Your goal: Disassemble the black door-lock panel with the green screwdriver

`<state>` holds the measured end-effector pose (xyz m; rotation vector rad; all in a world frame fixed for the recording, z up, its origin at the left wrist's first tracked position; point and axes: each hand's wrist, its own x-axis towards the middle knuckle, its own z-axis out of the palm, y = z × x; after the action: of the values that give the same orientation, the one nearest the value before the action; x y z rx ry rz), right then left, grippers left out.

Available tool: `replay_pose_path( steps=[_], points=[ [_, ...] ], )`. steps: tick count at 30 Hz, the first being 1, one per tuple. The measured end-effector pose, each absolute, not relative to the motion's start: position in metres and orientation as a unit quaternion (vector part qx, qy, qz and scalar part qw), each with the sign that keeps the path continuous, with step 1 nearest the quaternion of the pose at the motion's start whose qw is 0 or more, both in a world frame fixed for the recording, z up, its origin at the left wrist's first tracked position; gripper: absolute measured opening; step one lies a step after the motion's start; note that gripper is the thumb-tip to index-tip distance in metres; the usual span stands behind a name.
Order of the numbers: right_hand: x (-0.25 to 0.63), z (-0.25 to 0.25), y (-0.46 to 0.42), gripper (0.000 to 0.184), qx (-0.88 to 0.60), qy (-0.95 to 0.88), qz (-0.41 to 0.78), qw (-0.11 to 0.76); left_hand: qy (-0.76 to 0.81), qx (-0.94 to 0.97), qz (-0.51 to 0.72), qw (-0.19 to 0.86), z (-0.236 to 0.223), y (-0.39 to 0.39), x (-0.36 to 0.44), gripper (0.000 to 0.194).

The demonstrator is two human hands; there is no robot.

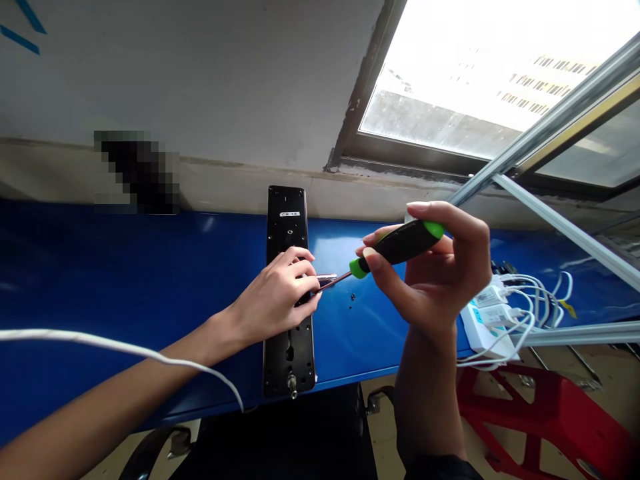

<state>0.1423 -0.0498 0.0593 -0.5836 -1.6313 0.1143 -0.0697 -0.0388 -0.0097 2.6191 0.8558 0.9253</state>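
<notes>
A long black panel (289, 350), like the back of a door lock, lies lengthwise across the blue table, with a white label near its far end and a metal post at its near end. My left hand (287, 287) rests over the panel's middle, fingers curled together at its right edge; what they pinch is hidden. In my right hand (440, 267) is a screwdriver (400, 245) with a black and green handle, held tilted. Its shaft slopes down to my left fingertips, where the tip is out of sight. A thin silver piece (327, 277) sticks out beside those fingers.
Several tiny dark screws (353, 298) lie on the blue table (350, 347) right of the panel. A white power strip (483, 327) with plugged chargers and cables sits farther right, by metal frame bars (565, 227). A white cable (150, 357) crosses my left forearm. A red stool (555, 413) stands below.
</notes>
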Motion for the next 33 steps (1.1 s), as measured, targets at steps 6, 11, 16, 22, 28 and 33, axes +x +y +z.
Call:
replay_pose_path(
  steps=[6,11,16,22,28,33],
  points=[
    [0.123,0.059,-0.046,0.055,-0.219,-0.719,0.069,0.655,0.290,0.894,0.334,0.075,-0.011,-0.040,-0.088,0.012],
    [0.116,0.056,-0.044,0.056,-0.216,-0.722,0.067,0.654,0.288,0.885,0.359,0.068,-0.013,-0.042,-0.098,0.010],
    [0.116,0.056,-0.046,0.058,-0.225,-0.726,0.067,0.646,0.290,0.883,0.353,0.108,-0.015,-0.042,-0.103,0.011],
    [0.118,0.053,-0.047,0.056,-0.226,-0.723,0.076,0.648,0.280,0.886,0.351,0.118,-0.014,-0.043,-0.103,0.011],
    [0.118,0.057,-0.046,0.054,-0.234,-0.720,0.038,0.652,0.316,0.859,0.397,0.065,-0.024,-0.041,-0.099,0.019],
    [0.117,0.058,-0.040,0.055,-0.210,-0.710,-0.008,0.672,0.354,0.856,0.374,0.028,-0.038,-0.034,-0.100,0.032]
  ],
)
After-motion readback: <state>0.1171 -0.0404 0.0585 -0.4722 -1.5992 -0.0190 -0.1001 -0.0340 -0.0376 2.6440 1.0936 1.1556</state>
